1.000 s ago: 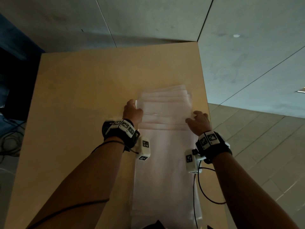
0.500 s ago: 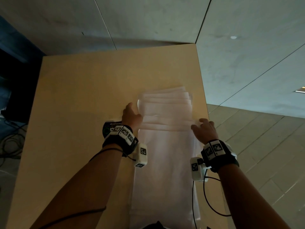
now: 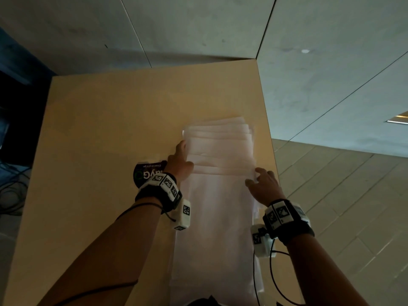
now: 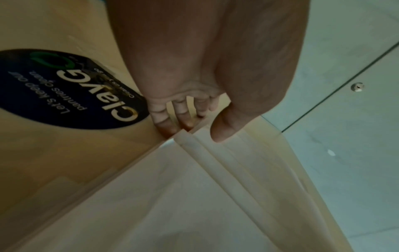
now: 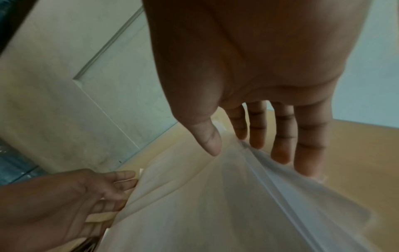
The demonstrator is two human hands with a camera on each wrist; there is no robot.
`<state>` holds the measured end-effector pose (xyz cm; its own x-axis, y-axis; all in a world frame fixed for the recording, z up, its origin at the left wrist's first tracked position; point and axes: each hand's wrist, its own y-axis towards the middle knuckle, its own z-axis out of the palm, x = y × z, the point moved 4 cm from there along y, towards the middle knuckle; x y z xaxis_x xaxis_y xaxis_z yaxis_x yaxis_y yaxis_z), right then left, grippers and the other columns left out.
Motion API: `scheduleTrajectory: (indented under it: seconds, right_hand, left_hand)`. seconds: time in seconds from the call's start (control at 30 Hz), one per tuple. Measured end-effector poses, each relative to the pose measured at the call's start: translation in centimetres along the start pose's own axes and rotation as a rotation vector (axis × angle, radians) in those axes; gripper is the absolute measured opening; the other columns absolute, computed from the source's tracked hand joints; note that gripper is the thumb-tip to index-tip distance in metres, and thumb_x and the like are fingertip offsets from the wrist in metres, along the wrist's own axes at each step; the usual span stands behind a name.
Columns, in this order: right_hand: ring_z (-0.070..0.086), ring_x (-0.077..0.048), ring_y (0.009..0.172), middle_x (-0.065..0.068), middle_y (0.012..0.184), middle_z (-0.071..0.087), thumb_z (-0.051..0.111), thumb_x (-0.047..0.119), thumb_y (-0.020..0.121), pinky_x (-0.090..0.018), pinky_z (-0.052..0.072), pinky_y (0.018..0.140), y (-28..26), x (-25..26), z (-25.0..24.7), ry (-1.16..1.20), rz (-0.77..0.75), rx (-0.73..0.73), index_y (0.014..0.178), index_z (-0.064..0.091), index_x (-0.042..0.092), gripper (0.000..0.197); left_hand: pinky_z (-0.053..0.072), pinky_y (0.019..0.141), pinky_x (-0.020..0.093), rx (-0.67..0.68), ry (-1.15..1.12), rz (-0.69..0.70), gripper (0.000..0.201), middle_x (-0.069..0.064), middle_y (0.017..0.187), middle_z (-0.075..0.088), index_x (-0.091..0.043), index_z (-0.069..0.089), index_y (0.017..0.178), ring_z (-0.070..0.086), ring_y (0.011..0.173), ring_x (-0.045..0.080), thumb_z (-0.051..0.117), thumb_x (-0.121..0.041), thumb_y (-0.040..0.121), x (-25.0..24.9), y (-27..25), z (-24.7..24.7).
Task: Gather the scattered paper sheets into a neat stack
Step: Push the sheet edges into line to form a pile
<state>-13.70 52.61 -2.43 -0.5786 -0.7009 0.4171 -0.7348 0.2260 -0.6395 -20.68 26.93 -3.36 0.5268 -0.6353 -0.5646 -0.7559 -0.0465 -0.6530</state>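
Note:
Several white paper sheets (image 3: 220, 151) lie fanned in a long overlapping column down the right side of the wooden table (image 3: 110, 140). My left hand (image 3: 180, 159) sits at their left edge; the left wrist view shows its fingers (image 4: 166, 124) straight against the sheet edges (image 4: 215, 170) and the thumb lying on top. My right hand (image 3: 262, 184) is at the right edge. In the right wrist view its straight fingers (image 5: 280, 136) run along the slightly lifted paper edge (image 5: 270, 179), thumb above it. The left hand (image 5: 97, 191) shows there too.
A dark round sticker (image 3: 148, 173) is stuck on the table just left of my left wrist and also fills the left of the left wrist view (image 4: 64, 88). The table's right edge (image 3: 272, 155) runs close beside the sheets. Cables (image 3: 11, 191) lie on the floor at left.
My right hand has slid towards me along the sheets' right edge. The left hand has shifted slightly nearer, uncovering the sticker. The sheets lie much as before.

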Motion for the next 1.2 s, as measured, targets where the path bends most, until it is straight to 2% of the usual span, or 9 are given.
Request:
scheduleTrajectory:
  seconds: [0.13, 0.2, 0.4, 0.57, 0.7, 0.8, 0.87, 0.97, 1.2]
  right_hand:
    - [0.05, -0.034, 0.122, -0.012, 0.139, 0.041, 0.055, 0.032, 0.09, -0.041, 0.039, 0.102, 0.3, -0.5, -1.0, 0.043, 0.055, -0.075, 0.141, 0.038, 0.015, 0.056]
    - [0.051, -0.035, 0.12, -0.013, 0.139, 0.042, 0.055, 0.031, 0.089, -0.042, 0.04, 0.101, 0.5, -0.5, -1.2, 0.064, 0.061, -0.099, 0.139, 0.04, 0.015, 0.055]
    - [0.05, -0.034, 0.121, -0.013, 0.137, 0.04, 0.055, 0.031, 0.091, -0.04, 0.038, 0.103, 0.6, 0.5, -0.1, 0.042, 0.026, -0.039, 0.139, 0.04, 0.01, 0.055]
    - [0.046, -0.036, 0.124, -0.012, 0.14, 0.038, 0.054, 0.03, 0.09, -0.043, 0.037, 0.104, 1.1, -0.7, -1.6, 0.092, 0.1, -0.126, 0.141, 0.039, 0.011, 0.057]
    - [0.042, -0.035, 0.125, -0.012, 0.139, 0.037, 0.054, 0.029, 0.091, -0.042, 0.036, 0.104, 1.1, 0.9, -0.3, 0.066, 0.03, -0.07, 0.141, 0.038, 0.011, 0.056]
    - [0.041, -0.035, 0.126, -0.013, 0.139, 0.037, 0.055, 0.029, 0.09, -0.041, 0.034, 0.106, 1.2, 1.5, -0.4, 0.136, 0.066, -0.039, 0.141, 0.038, 0.011, 0.057]
    - [0.04, -0.035, 0.127, -0.014, 0.14, 0.036, 0.057, 0.031, 0.089, -0.041, 0.033, 0.107, 0.8, 0.7, -1.1, 0.148, 0.104, -0.062, 0.142, 0.037, 0.009, 0.061]
    - [0.037, -0.037, 0.128, -0.016, 0.14, 0.034, 0.061, 0.034, 0.087, -0.042, 0.032, 0.107, -1.4, -0.9, -0.9, 0.098, 0.139, -0.089, 0.142, 0.035, 0.008, 0.066]
    - [0.036, -0.037, 0.124, -0.018, 0.135, 0.037, 0.071, 0.035, 0.077, -0.044, 0.036, 0.1, -4.9, -1.3, 3.4, 0.107, 0.176, -0.121, 0.139, 0.035, 0.007, 0.077]
  left_hand:
    - [0.041, 0.087, 0.033, -0.069, 0.024, -0.019, 0.076, 0.004, 0.147, 0.042, -0.04, 0.019, 0.145, 0.048, 0.126, 0.034, 0.048, -0.011, 0.081, 0.0, 0.6, -1.0]
    - [0.042, 0.092, 0.035, -0.114, 0.025, -0.044, 0.072, 0.004, 0.145, 0.045, -0.039, 0.022, 0.144, 0.048, 0.125, 0.034, 0.051, -0.017, 0.082, 0.5, 0.3, -1.1]
    - [0.042, 0.105, 0.042, 0.058, 0.108, 0.033, 0.083, 0.003, 0.154, 0.034, -0.04, 0.01, 0.15, 0.042, 0.133, 0.034, 0.052, -0.016, 0.082, 0.2, -0.1, 0.1]
    - [0.033, 0.111, 0.047, -0.143, 0.184, -0.023, 0.068, 0.008, 0.154, 0.028, -0.021, 0.024, 0.15, 0.034, 0.138, 0.035, 0.047, -0.019, 0.086, 1.6, 0.5, -1.4]
    - [0.04, 0.106, 0.041, -0.041, 0.224, 0.037, 0.066, 0.01, 0.146, 0.029, -0.02, 0.034, 0.142, 0.04, 0.129, 0.031, 0.049, -0.015, 0.078, 1.2, 0.0, 0.9]
    - [0.046, 0.101, 0.046, 0.0, 0.215, 0.059, 0.071, 0.011, 0.143, 0.036, -0.022, 0.035, 0.139, 0.048, 0.12, 0.032, 0.047, -0.024, 0.07, 0.6, 0.5, 1.0]
    - [0.049, 0.095, 0.048, -0.081, 0.191, 0.023, 0.069, 0.013, 0.135, 0.047, -0.021, 0.041, 0.135, 0.054, 0.115, 0.035, 0.046, -0.03, 0.066, 1.0, 0.2, -0.1]
    - [0.044, 0.102, 0.045, -0.195, 0.208, -0.08, 0.06, 0.017, 0.14, 0.043, -0.012, 0.041, 0.139, 0.048, 0.123, 0.037, 0.055, -0.027, 0.082, 3.3, -2.4, -0.3]
    - [0.03, 0.108, 0.041, -0.175, 0.279, -0.189, 0.063, 0.015, 0.146, 0.028, -0.01, 0.028, 0.145, 0.032, 0.131, 0.036, 0.054, -0.029, 0.091, 4.9, -8.3, 5.7]
